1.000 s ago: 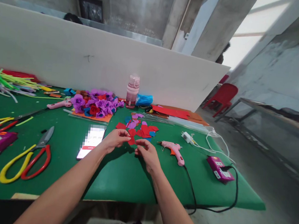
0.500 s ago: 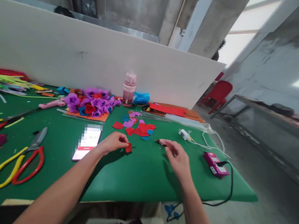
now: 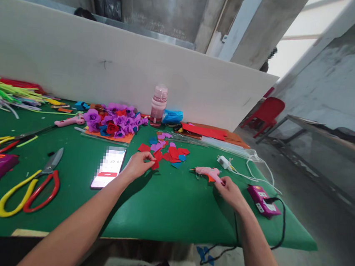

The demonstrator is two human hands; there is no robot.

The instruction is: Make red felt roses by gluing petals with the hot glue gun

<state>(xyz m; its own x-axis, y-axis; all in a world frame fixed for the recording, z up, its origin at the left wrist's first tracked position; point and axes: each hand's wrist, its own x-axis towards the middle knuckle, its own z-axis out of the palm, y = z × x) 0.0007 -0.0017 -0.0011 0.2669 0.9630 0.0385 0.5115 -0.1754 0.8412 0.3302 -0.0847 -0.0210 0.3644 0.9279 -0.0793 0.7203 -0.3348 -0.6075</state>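
Observation:
My left hand [image 3: 141,165] pinches a small red fabric piece [image 3: 156,162] between thumb and fingertips, just above the green table [image 3: 158,206]. A pink glue gun [image 3: 207,172] with an orange trigger lies to the right, its nozzle pointing left. The fingers of my right hand [image 3: 228,192] close around the end of its handle. Beyond the left hand, loose red, purple and blue pieces [image 3: 174,152] are scattered. A bunch of purple, red and blue flowers [image 3: 116,121] stands farther back on the left.
A phone [image 3: 108,168] lies beside my left forearm, with yellow-and-red scissors [image 3: 42,182] farther left. At the back are a pink bottle [image 3: 158,106] and clear sticks [image 3: 223,146]. A white plug [image 3: 224,162] and purple power box [image 3: 264,201] with cables sit right.
My right hand has slid right and down along the glue gun to its handle, leaving the gun's body uncovered. The left hand still holds the red piece, now nearer the scattered pieces.

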